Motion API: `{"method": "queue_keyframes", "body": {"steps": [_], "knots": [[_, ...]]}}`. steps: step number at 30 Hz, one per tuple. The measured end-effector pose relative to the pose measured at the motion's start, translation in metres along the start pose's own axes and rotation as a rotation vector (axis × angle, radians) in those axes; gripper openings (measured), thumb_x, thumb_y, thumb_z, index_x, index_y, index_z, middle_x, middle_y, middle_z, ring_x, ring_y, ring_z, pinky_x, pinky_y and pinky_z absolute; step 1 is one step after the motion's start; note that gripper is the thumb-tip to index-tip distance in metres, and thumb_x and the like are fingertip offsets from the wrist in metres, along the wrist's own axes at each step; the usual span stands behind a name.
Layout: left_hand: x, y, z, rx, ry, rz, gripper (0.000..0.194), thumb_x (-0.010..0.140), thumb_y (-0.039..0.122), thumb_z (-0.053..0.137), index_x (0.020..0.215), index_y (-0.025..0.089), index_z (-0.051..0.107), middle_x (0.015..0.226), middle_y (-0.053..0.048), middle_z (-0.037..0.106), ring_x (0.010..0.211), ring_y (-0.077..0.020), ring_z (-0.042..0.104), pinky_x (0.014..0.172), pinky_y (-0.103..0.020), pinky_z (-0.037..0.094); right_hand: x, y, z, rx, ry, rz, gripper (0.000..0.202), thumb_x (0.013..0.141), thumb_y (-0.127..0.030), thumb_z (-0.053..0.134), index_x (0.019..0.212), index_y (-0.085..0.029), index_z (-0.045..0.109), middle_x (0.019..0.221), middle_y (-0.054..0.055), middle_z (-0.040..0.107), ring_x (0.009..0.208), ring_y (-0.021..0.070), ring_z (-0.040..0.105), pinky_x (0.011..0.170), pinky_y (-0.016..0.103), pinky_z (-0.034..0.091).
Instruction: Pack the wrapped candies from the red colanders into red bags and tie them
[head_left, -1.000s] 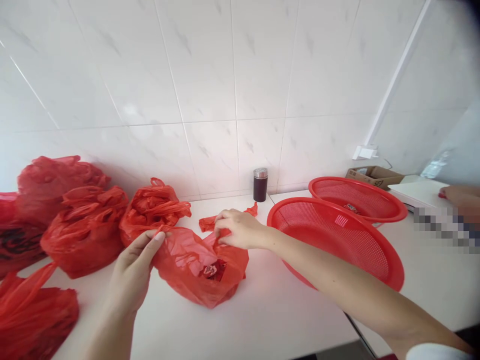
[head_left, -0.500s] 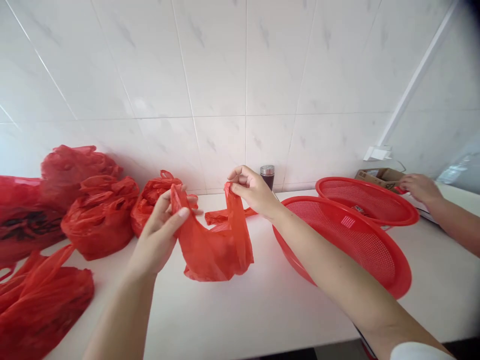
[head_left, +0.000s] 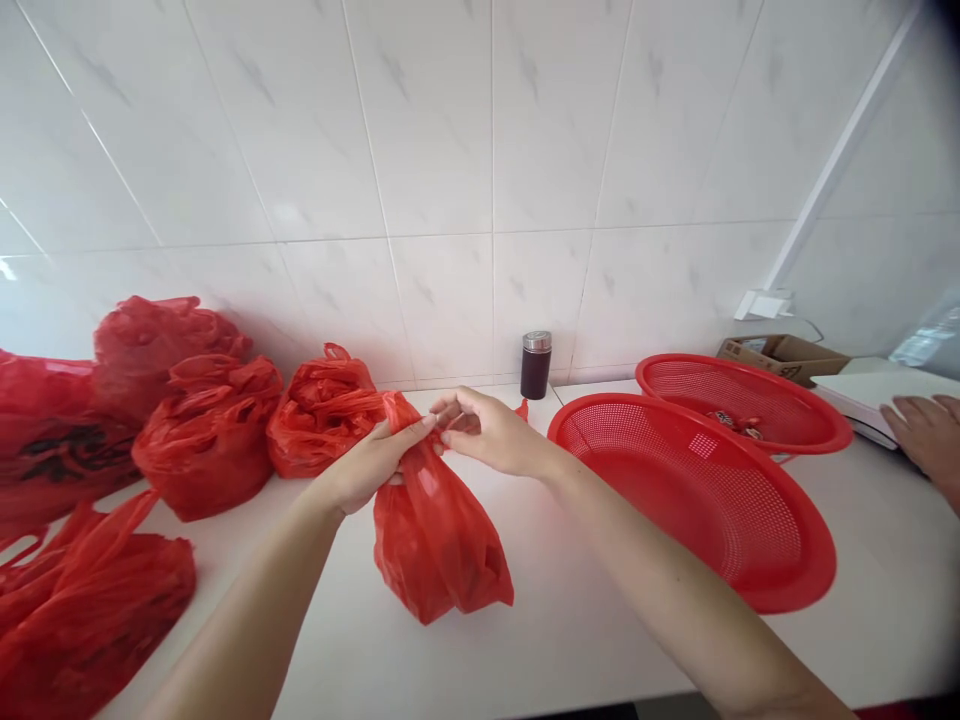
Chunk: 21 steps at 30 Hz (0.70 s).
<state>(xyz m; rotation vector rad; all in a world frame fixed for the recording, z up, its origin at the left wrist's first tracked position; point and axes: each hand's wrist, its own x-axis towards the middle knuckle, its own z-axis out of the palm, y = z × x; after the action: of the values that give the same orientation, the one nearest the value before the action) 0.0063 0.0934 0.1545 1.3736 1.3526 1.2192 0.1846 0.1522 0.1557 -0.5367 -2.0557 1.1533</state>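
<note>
A red plastic bag (head_left: pixel 442 540) hangs over the white table, its lower part bulging and its neck gathered at the top. My left hand (head_left: pixel 375 460) is closed around that neck, thumb on top. Close against it, my right hand (head_left: pixel 487 430) has its fingers curled at the bag's neck; whether they pinch the plastic or only touch it is hard to see. Behind my left hand sits another filled red bag (head_left: pixel 311 425). A scrap of red plastic (head_left: pixel 522 410) shows beyond my right hand.
More filled red bags (head_left: pixel 210 440) crowd the left side. Two red perforated baskets (head_left: pixel 817 560) overlap at the right, the farther one (head_left: pixel 836 435) holding a few small items. A dark flask (head_left: pixel 536 370) and a cardboard box (head_left: pixel 787 352) stand by the wall. Another person's hand (head_left: pixel 926 435) rests far right.
My hands have come together, bringing the bag's two spread handles into one gathered neck. The bag now hangs lower. At right, the other person's hand has moved from the box toward the nearer edge.
</note>
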Motion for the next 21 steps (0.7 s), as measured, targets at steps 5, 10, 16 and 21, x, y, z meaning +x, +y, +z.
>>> {"method": "queue_keyframes", "body": {"steps": [5,10,16,21], "knots": [[-0.004,-0.001,-0.002,-0.012,-0.207,-0.109,0.037,0.086,0.054,0.053,0.078,0.019,0.064,0.052,0.002,0.051,0.042,-0.0104,0.042,0.043,-0.023,0.032,-0.027,-0.001,0.012,0.168,0.127,-0.020,0.006,0.086,-0.025,0.056,0.086,-0.022,0.051,0.082,-0.002,0.059,0.077,0.0126,0.061,0.076,0.031,0.052],[-0.011,0.014,-0.009,0.150,-0.362,0.063,0.025,0.086,0.041,0.055,0.074,0.021,0.065,0.075,-0.003,0.062,0.064,-0.0154,0.054,0.062,-0.028,0.045,-0.046,-0.022,0.020,0.010,-0.058,-0.090,0.008,0.085,-0.024,0.059,0.093,-0.025,0.059,0.090,0.000,0.063,0.083,0.0139,0.061,0.076,0.029,0.050],[-0.007,0.001,-0.006,0.532,-0.273,0.186,0.017,0.074,0.013,0.049,0.071,0.022,0.063,0.069,0.000,0.056,0.056,-0.0139,0.046,0.053,-0.026,0.036,-0.013,0.022,0.024,0.008,0.143,0.047,0.029,0.098,-0.035,0.040,0.120,-0.028,0.057,0.109,0.002,0.065,0.107,0.0157,0.059,0.093,0.035,0.045],[0.000,-0.025,0.009,0.798,0.187,0.462,0.027,0.070,0.005,0.039,0.079,0.024,0.055,0.082,-0.001,0.061,0.073,-0.0177,0.056,0.064,-0.027,0.041,-0.005,0.052,0.034,0.289,0.050,0.099,0.026,0.095,-0.036,0.048,0.116,-0.028,0.060,0.112,0.002,0.063,0.110,0.0179,0.057,0.097,0.036,0.043]]}}
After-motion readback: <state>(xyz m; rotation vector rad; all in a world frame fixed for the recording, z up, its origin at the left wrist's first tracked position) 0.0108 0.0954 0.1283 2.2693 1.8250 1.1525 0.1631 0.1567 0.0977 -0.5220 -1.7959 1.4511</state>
